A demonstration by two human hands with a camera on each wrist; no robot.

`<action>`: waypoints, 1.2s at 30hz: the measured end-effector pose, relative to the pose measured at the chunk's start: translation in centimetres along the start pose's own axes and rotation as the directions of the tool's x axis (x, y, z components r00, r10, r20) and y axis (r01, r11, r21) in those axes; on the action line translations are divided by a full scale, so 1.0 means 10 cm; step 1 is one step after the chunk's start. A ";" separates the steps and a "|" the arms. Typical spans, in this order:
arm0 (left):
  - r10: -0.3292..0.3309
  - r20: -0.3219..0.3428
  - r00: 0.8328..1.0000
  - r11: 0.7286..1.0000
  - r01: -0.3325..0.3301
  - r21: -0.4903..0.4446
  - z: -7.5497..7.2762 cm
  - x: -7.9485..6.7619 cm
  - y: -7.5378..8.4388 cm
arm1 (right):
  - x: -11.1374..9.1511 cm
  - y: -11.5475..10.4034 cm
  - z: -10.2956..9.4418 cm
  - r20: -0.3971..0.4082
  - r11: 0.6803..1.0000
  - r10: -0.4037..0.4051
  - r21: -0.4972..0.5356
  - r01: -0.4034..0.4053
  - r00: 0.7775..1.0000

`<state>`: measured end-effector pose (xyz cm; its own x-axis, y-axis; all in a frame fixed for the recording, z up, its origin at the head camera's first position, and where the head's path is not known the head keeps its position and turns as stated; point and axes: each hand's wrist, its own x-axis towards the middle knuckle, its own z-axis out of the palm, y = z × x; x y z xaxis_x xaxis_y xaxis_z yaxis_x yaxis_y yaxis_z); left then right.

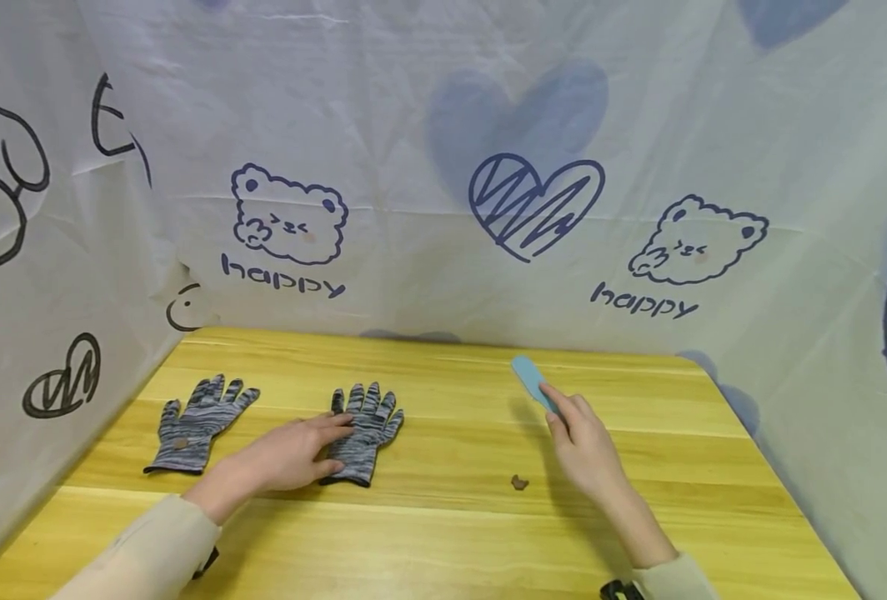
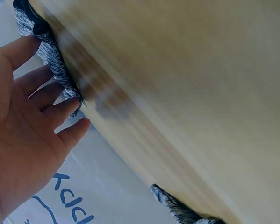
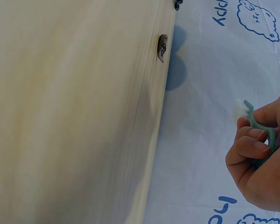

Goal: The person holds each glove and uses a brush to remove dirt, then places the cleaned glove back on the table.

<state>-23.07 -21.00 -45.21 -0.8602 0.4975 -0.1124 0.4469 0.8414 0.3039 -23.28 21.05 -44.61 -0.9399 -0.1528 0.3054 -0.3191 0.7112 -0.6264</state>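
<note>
My left hand [image 1: 293, 452] rests on the near grey knit glove [image 1: 364, 429], its fingers loosely extended over the glove's left side and cuff. The left wrist view shows the fingertips touching the knit, with nothing gripped. Off to the right, above the table, my right hand [image 1: 588, 450] grips a light blue brush [image 1: 528, 377] by its handle. White bristles [image 3: 240, 110] appear on the brush in the right wrist view; the fingers hide part of the handle. A small brown lump [image 1: 519, 482] lies on the wood left of this hand.
A second grey knit glove [image 1: 199, 421] lies flat at the left, with a brownish piece or spot [image 1: 182, 443] near its cuff. The yellow wooden table [image 1: 443, 533] is bounded by white printed cloth [image 1: 398, 250] behind and at the sides.
</note>
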 end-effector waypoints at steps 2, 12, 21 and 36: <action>-0.012 -0.008 1.000 0.999 0.012 -0.042 0.00 -0.01 -0.01 | 0.00 0.01 0.01 -0.002 1.000 0.000 0.004 0.000 1.000; -0.068 -0.322 0.944 0.967 -0.017 -0.254 -0.05 -0.08 -0.08 | 0.01 0.06 -0.01 -0.100 0.998 -0.037 0.054 0.043 0.994; -0.211 -0.563 0.799 0.922 -0.029 -0.386 -0.19 -0.28 -0.25 | 0.04 0.10 -0.06 -0.274 0.996 -0.042 0.068 0.063 0.961; -0.427 -0.582 0.692 0.870 0.140 -0.473 -0.26 -0.77 -0.98 | 0.08 0.29 -0.23 -0.352 0.995 0.024 0.095 0.010 0.936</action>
<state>-21.49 -33.59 -44.84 -0.9293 -0.1378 0.3425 0.1524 0.7019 0.6958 -24.68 24.64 -44.53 -0.8445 0.1151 0.5231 -0.3390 0.6413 -0.6884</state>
